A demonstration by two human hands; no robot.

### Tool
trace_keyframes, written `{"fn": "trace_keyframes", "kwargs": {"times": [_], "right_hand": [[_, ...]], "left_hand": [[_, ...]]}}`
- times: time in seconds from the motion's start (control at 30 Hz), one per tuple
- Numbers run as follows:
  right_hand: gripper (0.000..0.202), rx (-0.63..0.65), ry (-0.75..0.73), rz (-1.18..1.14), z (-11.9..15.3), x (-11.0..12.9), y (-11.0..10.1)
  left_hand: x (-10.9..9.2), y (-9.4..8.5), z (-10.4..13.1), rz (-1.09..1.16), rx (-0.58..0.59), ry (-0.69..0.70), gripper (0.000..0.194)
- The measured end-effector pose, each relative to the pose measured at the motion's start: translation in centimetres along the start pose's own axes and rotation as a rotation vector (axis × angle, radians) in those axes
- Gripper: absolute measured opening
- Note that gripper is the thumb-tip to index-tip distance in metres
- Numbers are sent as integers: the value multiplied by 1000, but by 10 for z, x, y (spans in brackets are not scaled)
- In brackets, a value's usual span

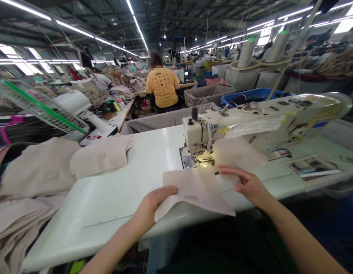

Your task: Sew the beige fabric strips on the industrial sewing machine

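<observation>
We have one pale cloth panel in front of the sewing machine, its far edge close to the metal needle plate and its near edge lifted in a wave, one corner reaching out past the front edge of the pale green table. Our left hand is closed on the panel's left side, one digit lying flat on top and the others partly hidden below the cloth. Our right hand is half open, fingers stretched toward the needle area and thumb bent beneath them; it grips nothing that we can see, and we cannot tell whether its fingertips touch the panel's far right corner or sit just beside it. Beyond that hand, more pale cloth lies beside the machine head, partly under the arm. To our left, a small stack of similar panels lies on the table next to a larger heap. At the right we see a shallow tray of small tools, and ahead a co-worker in a yellow shirt sits facing away from us
</observation>
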State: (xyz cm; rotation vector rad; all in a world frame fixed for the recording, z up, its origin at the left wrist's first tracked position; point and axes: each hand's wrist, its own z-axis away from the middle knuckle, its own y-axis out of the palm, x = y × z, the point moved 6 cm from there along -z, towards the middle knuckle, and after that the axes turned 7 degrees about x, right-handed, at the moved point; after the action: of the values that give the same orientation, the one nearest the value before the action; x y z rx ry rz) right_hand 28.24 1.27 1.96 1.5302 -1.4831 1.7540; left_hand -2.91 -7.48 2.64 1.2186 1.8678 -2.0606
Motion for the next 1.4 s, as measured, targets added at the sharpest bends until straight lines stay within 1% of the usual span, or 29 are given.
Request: {"fn": "trace_keyframes", "kwargs": {"times": [0.07, 0.1, 0.13, 0.17, 0.2, 0.23, 0.27, 0.3, 0.4, 0.47, 0.53, 0.6, 0.7, 0.8, 0.9, 0.97, 1.07, 1.17, 1.2, 1.23, 1.3, 1.33, 1.37, 1.4], "right_hand": [[76, 174, -7, -204, 6, 15, 23], [82, 211, -8, -260, 8, 21, 32], [77, 210, -11, -262, 8, 24, 40], [64, 184, -1, -230, 6, 25, 46], [46, 114, 30, -199, 3, 22, 50], [32, 55, 83, -168, -1, 17, 54], [28, -10, 158, -133, -5, 9, 57], [28, -116, 223, -87, -9, 1, 57], [36, -339, 343, -34, -15, -14, 56], [42, -417, 365, -37, -15, -18, 55], [44, -443, 344, -36, -14, -17, 55], [41, -405, 299, -35, -14, -14, 59], [36, -323, 290, -18, -14, -13, 64], [42, -326, 331, 29, -12, -15, 62], [45, -323, 329, 44, -9, -13, 55], [39, -264, 308, 71, -10, -12, 55], [27, -154, 266, 132, -15, -8, 60], [23, -133, 264, 144, -20, -6, 66], [24, -135, 270, 143, -21, -6, 67], [24, -138, 277, 144, -22, -6, 68], [25, -143, 286, 150, -21, -7, 68], [25, -143, 288, 154, -21, -8, 68], [24, -148, 287, 159, -20, -9, 68], [24, -153, 285, 166, -20, -10, 67]], "left_hand": [[3, -7, -2, 55, -11, -92, 37], [4, -9, -3, 76, -22, -122, 35], [4, -11, -5, 97, -32, -143, 34], [3, -12, -7, 119, -38, -156, 33], [3, -12, -10, 143, -46, -166, 33], [3, -12, -13, 172, -60, -178, 33], [5, -11, -16, 206, -80, -199, 34], [7, -11, -19, 248, -110, -232, 37], [20, -8, -23, 355, -249, -380, 43], [26, -5, -24, 323, -310, -446, 40], [28, -4, -24, 196, -333, -477, 35], [26, -3, -25, 72, -349, -486, 34], [22, -1, -23, 3, -383, -479, 33], [21, 0, -22, -8, -409, -481, 31], [22, 1, -21, -18, -424, -504, 32], [23, 1, -21, -22, -428, -521, 33], [23, 2, -22, -8, -411, -518, 32], [23, 1, -20, 30, -430, -522, 28], [24, 1, -18, 49, -451, -544, 29], [25, 1, -14, 71, -476, -575, 35], [28, 1, -7, 117, -520, -641, 53], [29, 2, -3, 131, -537, -658, 58], [28, 2, -1, 133, -546, -650, 58], [27, 2, 0, 126, -543, -620, 51]]}}
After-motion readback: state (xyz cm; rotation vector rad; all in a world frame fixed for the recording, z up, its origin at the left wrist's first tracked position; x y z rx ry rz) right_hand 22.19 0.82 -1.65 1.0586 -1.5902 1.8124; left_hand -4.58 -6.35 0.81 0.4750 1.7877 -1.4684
